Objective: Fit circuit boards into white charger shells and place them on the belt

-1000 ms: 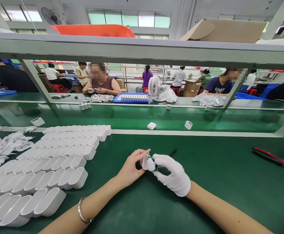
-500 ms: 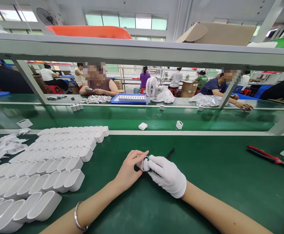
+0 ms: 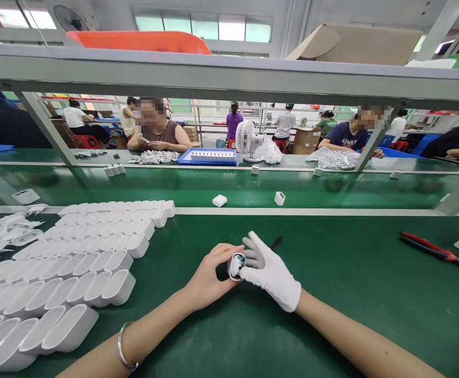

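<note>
My bare left hand point(image 3: 209, 274) grips a small white oval plastic charger housing point(image 3: 231, 266) between thumb and fingers. The housing's open end faces me, and a green circuit board point(image 3: 242, 260) shows inside. Close on its right is my right hand point(image 3: 272, 273), in a white glove with fingers spread; the thumb lies at the housing's rim, and whether it touches I cannot tell. A thin black tool point(image 3: 277, 242) lies on the green table just behind the glove.
Rows of white empty housings point(image 3: 113, 287) cover the left of the table, with white cable-like parts point(image 3: 7, 231) beyond. Red-and-black pliers point(image 3: 429, 248) lie at right. White units point(image 3: 219, 200) ride a green belt point(image 3: 166, 186) ahead. Co-workers sit across it, beneath an overhead shelf point(image 3: 229, 73).
My right hand's fingers have spread and lifted away from the housing, whose open end now faces me more. Units on the belt have shifted left. A co-worker's arm at right has drawn back.
</note>
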`<move>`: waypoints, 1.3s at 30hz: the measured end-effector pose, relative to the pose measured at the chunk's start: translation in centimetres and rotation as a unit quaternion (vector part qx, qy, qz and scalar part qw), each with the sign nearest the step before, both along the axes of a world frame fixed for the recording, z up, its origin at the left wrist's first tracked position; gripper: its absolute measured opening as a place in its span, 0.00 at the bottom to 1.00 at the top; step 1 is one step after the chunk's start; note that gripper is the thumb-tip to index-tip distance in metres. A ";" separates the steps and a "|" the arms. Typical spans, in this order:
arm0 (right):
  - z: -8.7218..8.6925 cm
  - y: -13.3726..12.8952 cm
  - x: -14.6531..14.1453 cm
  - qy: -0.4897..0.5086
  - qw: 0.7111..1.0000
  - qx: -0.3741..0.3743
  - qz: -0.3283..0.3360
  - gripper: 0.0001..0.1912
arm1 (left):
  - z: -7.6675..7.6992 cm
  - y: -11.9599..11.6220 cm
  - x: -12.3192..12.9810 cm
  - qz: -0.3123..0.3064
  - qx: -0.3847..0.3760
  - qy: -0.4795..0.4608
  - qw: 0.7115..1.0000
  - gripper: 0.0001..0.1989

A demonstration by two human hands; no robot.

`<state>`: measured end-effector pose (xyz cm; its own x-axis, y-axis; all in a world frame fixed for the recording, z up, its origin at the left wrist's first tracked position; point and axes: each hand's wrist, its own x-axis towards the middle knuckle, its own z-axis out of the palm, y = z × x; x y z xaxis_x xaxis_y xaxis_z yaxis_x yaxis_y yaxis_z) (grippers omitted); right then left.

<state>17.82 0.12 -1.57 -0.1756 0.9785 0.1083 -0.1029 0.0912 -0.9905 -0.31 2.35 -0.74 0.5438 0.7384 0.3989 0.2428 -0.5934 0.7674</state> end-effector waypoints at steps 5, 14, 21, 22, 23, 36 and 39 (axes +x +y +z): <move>1.2 0.2 0.2 0.041 0.982 -0.020 0.183 0.11 | 0.3 -0.4 0.1 -0.035 0.034 0.030 0.998 0.30; 1.1 0.0 -0.2 0.062 0.995 -0.032 0.076 0.11 | -0.6 -0.2 0.5 -0.041 -0.252 -0.080 0.963 0.38; 0.8 0.5 0.2 -0.009 0.998 -0.059 -0.005 0.22 | 0.3 -0.1 0.9 -0.082 -0.387 -0.156 0.905 0.28; 1.0 0.5 0.4 -0.027 0.997 -0.066 0.006 0.21 | 0.4 -0.1 0.9 -0.082 -0.392 -0.155 0.903 0.27; 1.2 0.6 0.5 -0.039 0.996 -0.074 0.022 0.19 | 0.5 -0.1 0.8 -0.078 -0.398 -0.152 0.902 0.26; 1.5 0.5 0.9 -0.014 0.990 -0.132 0.036 0.25 | 0.8 -0.2 0.6 -0.060 -0.426 -0.160 0.888 0.27; 2.1 1.6 3.3 -0.116 0.987 -0.067 0.087 0.26 | 1.0 0.0 0.6 -0.033 -0.438 -0.157 0.884 0.26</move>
<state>21.15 1.73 0.49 -0.3464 0.9344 -0.0831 0.1264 -0.0413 -0.9911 0.29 2.30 0.27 0.5607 0.8100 -0.1716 -0.0777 0.2578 0.9631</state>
